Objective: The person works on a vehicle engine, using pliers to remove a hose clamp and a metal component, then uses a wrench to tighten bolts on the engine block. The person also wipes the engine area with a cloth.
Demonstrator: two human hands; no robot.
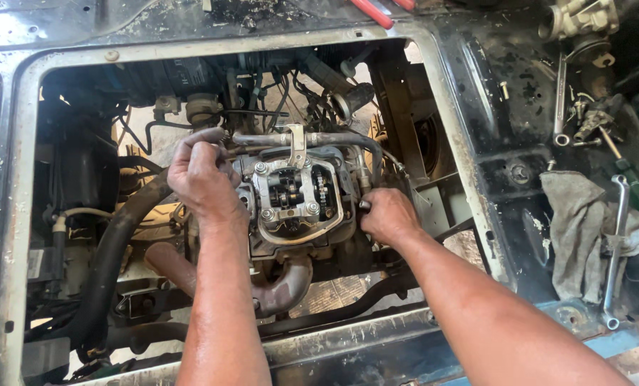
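Open cyl. head (pixel 296 194) sits btwn both hands, long axis running away from the person; left hand (pixel 201 175) curled on its left edge, right hand (pixel 387 214) fisted at its right side, grip contents unclear.

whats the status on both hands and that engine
Left hand gripping engine head's left side. Right hand closed at its right edge. Hoses crowd around.

Uncovered engine head (pixel 296 196) — grimy, mid-bay
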